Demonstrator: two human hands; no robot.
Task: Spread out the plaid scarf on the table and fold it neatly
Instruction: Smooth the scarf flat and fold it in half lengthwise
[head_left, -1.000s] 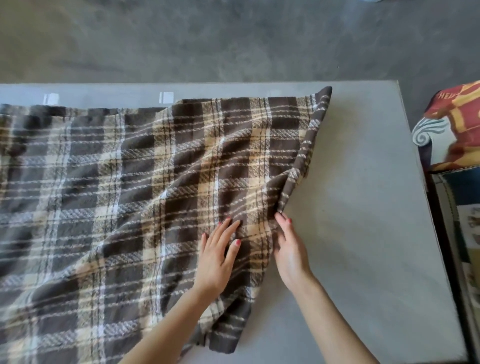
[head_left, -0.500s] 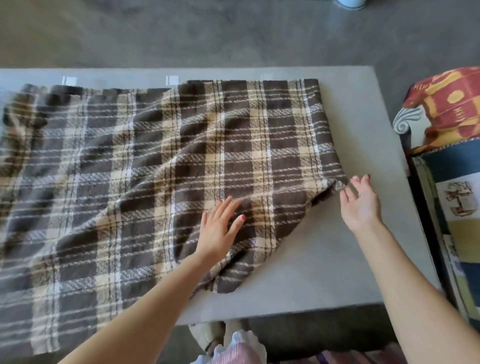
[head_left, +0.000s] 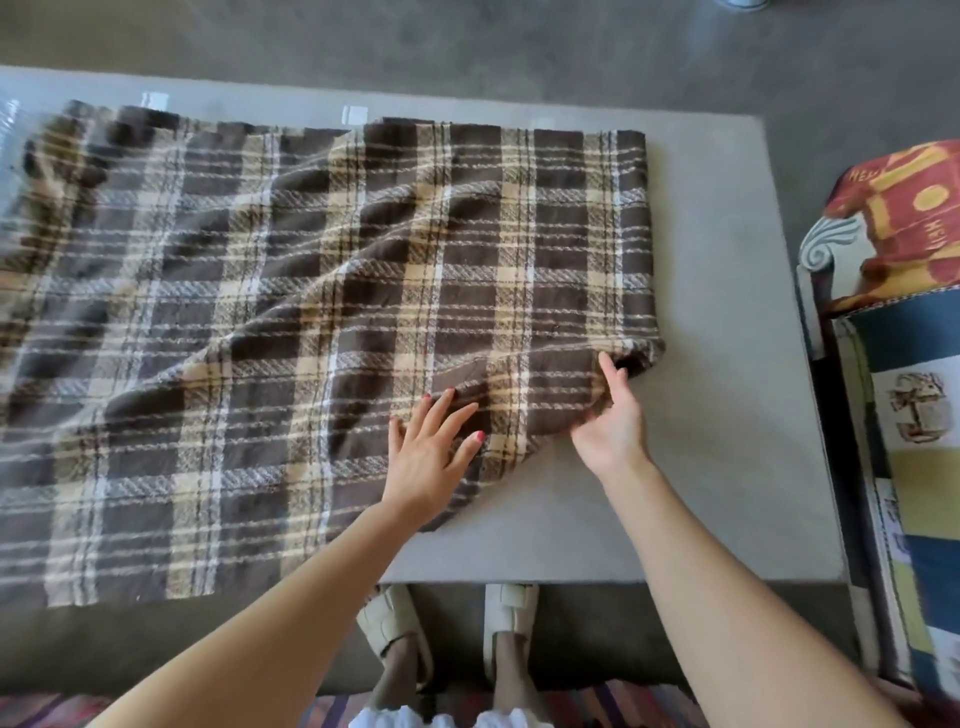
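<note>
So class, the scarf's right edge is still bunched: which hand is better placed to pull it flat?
Probably the right hand: its fingers are tucked under the plaid scarf at the bunched right edge. The left hand lies flat on top, suited to pinning the cloth.

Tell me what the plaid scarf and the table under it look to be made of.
Plaid scarf: a thick, soft woven fabric, likely wool or an acrylic blend; the twill ribs and fuzzy nap show, and it drapes in soft folds. Table: a matte grey top, possibly concrete-look laminate or painted board; it shows no gloss and no grain, so the exact material stays open.
</note>
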